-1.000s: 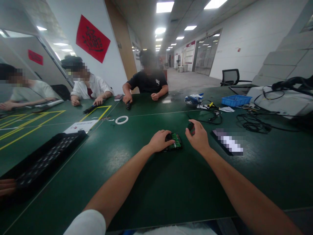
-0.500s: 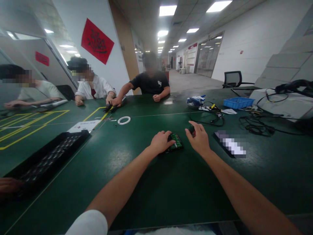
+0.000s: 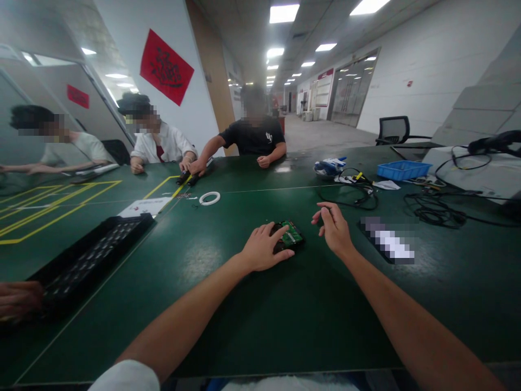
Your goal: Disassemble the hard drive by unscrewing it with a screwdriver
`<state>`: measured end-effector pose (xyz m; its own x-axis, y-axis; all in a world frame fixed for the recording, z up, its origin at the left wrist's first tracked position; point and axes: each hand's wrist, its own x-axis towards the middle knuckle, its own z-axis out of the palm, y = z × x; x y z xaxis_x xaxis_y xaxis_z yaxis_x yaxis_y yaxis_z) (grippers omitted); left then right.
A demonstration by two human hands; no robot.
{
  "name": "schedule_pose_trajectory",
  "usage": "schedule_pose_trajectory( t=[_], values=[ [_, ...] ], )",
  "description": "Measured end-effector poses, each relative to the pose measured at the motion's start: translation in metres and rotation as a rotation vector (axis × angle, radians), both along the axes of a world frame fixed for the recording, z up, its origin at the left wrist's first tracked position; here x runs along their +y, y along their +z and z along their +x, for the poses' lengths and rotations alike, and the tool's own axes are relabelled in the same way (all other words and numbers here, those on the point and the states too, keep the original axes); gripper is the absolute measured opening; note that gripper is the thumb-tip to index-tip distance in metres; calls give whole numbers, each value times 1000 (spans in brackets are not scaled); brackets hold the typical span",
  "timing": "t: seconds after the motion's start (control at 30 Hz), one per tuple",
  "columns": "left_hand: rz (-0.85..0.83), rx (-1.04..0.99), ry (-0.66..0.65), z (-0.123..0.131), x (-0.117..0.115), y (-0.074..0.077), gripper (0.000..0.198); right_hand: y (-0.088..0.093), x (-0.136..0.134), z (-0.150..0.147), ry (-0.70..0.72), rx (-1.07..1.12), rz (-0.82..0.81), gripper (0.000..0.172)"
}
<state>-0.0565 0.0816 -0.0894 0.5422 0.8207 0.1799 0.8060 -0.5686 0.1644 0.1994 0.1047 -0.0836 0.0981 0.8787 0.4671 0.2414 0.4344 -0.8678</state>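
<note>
A small dark device with an exposed green circuit board (image 3: 293, 234) lies flat on the green table, in front of me. My left hand (image 3: 264, 247) rests over its left side, fingers spread and thumb away from the others, covering part of it. Just to the right of the board, my right hand (image 3: 336, 231) hovers with its fingers curled towards the thumb. Something dark shows between those fingers, too small to make out.
A phone (image 3: 386, 241) lies right of my right hand. Black cables (image 3: 435, 209), a blue tray (image 3: 402, 170) and a white ring (image 3: 209, 198) lie farther off. At left, another person's hand (image 3: 20, 301) touches a long black tray (image 3: 95, 255). Several people sit across the table.
My left hand has loosened from the board, its thumb and fingers spreading and shifting slightly left and nearer to me. The fingers of my right hand have curled in more.
</note>
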Motion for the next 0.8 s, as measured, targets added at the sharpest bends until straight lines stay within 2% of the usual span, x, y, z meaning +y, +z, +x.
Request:
schedule_pose_trajectory(
  t=[0.13, 0.23, 0.4, 0.53, 0.8],
  values=[
    [42, 11, -16, -4, -7, -6, 68, -1, 5, 6, 52, 148, -51, 39],
    [78, -10, 30, 2, -11, -10, 59, 4, 4, 5, 112, 282, -51, 38],
    [120, -27, 130, 13, -17, -15, 58, 15, -7, -10, 260, 469, -17, 33],
    [126, -34, 144, 15, -18, -17, 58, 15, -13, -20, 318, 449, -26, 29],
    [125, -37, 136, 13, -17, -19, 59, 9, -11, -20, 315, 397, -31, 29]
  ],
)
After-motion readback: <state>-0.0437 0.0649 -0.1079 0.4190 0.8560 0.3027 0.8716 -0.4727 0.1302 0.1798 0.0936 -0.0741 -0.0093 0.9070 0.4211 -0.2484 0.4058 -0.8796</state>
